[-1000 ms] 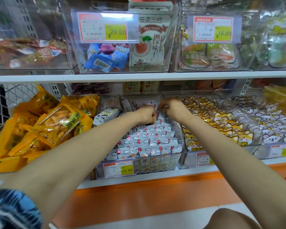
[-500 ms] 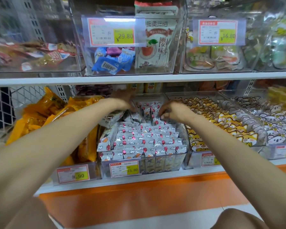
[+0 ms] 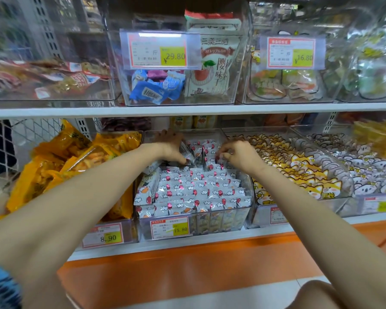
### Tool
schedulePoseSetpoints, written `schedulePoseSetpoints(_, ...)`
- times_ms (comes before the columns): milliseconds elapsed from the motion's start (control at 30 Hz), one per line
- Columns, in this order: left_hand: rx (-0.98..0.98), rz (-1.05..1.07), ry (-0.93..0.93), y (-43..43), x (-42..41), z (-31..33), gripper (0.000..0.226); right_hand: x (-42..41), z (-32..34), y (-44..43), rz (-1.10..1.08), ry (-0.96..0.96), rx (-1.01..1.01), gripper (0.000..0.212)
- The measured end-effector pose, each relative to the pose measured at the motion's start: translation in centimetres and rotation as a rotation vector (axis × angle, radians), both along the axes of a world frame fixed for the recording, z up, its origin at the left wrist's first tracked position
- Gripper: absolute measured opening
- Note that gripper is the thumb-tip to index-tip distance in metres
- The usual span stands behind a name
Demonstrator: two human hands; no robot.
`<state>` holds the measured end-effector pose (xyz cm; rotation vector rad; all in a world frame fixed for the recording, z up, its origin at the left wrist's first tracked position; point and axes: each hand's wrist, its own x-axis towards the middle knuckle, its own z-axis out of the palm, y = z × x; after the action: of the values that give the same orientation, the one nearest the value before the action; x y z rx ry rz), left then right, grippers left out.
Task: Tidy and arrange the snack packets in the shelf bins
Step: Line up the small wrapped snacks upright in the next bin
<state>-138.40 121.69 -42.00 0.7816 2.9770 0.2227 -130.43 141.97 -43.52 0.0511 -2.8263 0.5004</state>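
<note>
Shows a bare knee (image 3: 316,295) at the bottom right edge and a blue patterned sleeve (image 3: 0,286) at the bottom left. Stretches both bare forearms up and forward from those corners, over the orange shelf front (image 3: 187,268), converging on the clear middle bin (image 3: 212,221) of the lower shelf.

In that bin: small white snack packets (image 3: 198,192) printed with red balloons and clouds, stood in tight rows from the front wall back, above a price tag (image 3: 169,227) reading 15.80.

Holds the left hand (image 3: 172,148) deep at the back left of the bin, wrist bent down, fingers and thumb curled round one loose packet (image 3: 186,152) that tilts above the rows. Sets the right hand (image 3: 236,155) at the back right, knuckles up, fingers (image 3: 226,152) curled down onto the packet tops, thumb and forefinger pinching one of them. Hands near each other but apart, with upright packets between.

Left of the middle bin, a bin heaped with yellow bags (image 3: 76,161), tagged 8.90. Right of it, a bin of fox-faced packets (image 3: 299,170), then one of koala-faced packets (image 3: 366,170).

Farther up, the white upper shelf (image 3: 187,109) with more clear bins: blue wrapped sweets (image 3: 152,90) beside an upright white pouch (image 3: 214,68) under a 29.80 tag, and a 16.80 tag further right. Contents at the far left and right too blurred to name.
</note>
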Motion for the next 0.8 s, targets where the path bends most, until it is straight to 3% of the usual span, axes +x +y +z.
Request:
schedulePoseSetpoints(100, 0.015, -0.061, 0.127, 0.2, 0.5, 0.6, 0.08, 0.1, 0.3, -0.4, -0.023, 0.022, -0.127, 0.027)
schedulePoseSetpoints(267, 0.255, -0.24, 0.067, 2.3, 1.5, 1.1, 0.091, 0.2, 0.4, -1.2, -0.04, -0.051, -0.283, 0.05)
schedulePoseSetpoints(433, 0.388, -0.302, 0.039, 3.3, 1.8, 0.4, 0.095, 0.2, 0.7, -1.5, -0.054, -0.028, -0.342, 0.041)
schedulePoseSetpoints(567, 0.288, -0.192, -0.019, 2.0, 0.9, 0.4, 0.099, -0.2, 0.9, -1.2, -0.127, 0.02, -0.038, 0.029)
schedulePoseSetpoints(733, 0.129, -0.112, -0.061, -0.2, -0.4, 0.5, 0.06, -1.9, 0.5, -1.4, -0.112, 0.118, 0.361, 0.023)
schedulePoseSetpoints(800, 0.089, -0.118, -0.105, -0.4, -0.2, 0.4, 0.057, -2.7, 0.5, -1.5, -0.118, 0.095, 0.485, 0.025)
